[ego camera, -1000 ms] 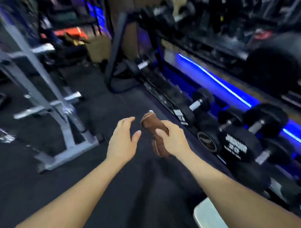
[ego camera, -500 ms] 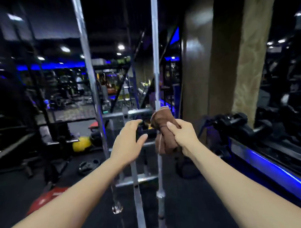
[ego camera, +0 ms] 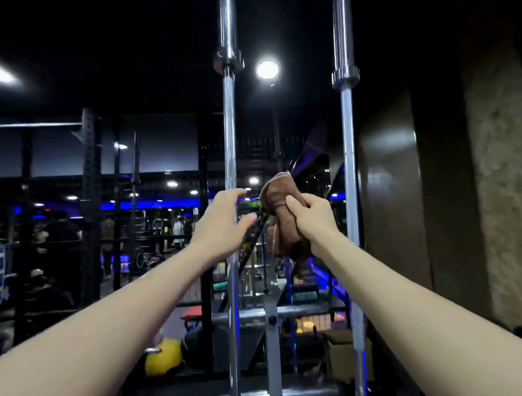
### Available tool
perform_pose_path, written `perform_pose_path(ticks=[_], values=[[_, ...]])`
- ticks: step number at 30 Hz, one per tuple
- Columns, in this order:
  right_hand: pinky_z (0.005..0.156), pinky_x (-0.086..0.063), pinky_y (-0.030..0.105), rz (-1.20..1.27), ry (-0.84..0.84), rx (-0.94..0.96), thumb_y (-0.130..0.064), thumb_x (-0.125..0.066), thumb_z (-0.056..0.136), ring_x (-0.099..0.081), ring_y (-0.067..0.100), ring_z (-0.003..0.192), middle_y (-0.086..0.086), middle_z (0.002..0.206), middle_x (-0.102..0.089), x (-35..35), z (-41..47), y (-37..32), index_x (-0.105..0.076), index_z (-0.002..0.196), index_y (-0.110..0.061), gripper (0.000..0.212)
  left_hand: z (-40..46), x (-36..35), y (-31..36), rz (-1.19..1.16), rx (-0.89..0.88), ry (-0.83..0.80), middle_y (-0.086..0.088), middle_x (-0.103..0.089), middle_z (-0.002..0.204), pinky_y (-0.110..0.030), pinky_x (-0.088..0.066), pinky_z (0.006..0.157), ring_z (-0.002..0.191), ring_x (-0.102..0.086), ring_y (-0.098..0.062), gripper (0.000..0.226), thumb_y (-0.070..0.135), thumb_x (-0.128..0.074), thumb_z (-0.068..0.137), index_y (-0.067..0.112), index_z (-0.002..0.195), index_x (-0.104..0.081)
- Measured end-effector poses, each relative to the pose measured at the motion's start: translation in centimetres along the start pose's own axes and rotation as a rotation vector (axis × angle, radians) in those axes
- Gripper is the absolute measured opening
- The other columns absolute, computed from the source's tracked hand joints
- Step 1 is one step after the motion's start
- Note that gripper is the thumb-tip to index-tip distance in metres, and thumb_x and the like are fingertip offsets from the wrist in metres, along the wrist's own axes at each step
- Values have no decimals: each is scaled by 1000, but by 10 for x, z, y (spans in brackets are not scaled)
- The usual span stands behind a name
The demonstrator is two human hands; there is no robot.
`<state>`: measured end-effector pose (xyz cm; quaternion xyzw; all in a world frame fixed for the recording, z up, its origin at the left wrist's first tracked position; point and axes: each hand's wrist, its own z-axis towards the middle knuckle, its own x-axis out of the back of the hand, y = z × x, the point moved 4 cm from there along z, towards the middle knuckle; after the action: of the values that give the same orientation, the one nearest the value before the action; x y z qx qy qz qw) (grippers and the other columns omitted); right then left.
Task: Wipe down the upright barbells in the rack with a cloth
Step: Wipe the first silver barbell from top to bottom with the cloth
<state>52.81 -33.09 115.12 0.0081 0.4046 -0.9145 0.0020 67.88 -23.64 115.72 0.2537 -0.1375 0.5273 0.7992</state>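
The wiping has not begun — this looks like the approach. The right hand [ego camera: 309,218] grips a bunched brown cloth [ego camera: 281,215], held up between the two upright barbells and touching neither. The left hand [ego camera: 222,221], fingers loosely spread and empty, reaches at the left barbell [ego camera: 229,133]. The right barbell [ego camera: 349,165] stands just beyond the cloth. Next — likely wrapping cloth round a shaft.

Dim gym, glaring ceiling lights [ego camera: 267,69], blue glow, soft blurred wide-angle edges.
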Motion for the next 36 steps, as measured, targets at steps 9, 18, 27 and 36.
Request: perform_pose_path(ticks=[9,18,27,36], values=[[72,-40,31,-83,140,248,-29,-55,92,-55,22,81,2,78,-61,-27,151,-78,-65,84,-15,19,159,35,-36,67,-154,208,1,-45,140,-42,-35,108,129,-42,-17,49,31,-58,91,18,137,-43],[55,-34,25,-171,303,432,-31,-51,94,-51,9,65,-6,74,-57,-59,237,-131,-60,85,-19,17,272,59,-59,30,-311,364,0,-44,137,-39,-38,105,124,-45,-17,48,31,-59,91,18,135,-45],[82,-50,40,-376,509,620,-34,-47,95,-61,25,91,2,97,-65,-87,261,-193,-60,96,-19,19,349,97,-75,-157,-453,599,2,-43,127,-38,-41,101,117,-48,-19,42,27,-63,88,20,127,-48],[73,-39,32,-591,605,892,-33,-49,96,-46,22,115,-5,123,-52,-115,269,-229,-62,108,-21,22,396,102,-85,-375,-429,403,-1,-40,147,-33,-31,111,134,-39,-18,63,27,-66,88,16,142,-37]])
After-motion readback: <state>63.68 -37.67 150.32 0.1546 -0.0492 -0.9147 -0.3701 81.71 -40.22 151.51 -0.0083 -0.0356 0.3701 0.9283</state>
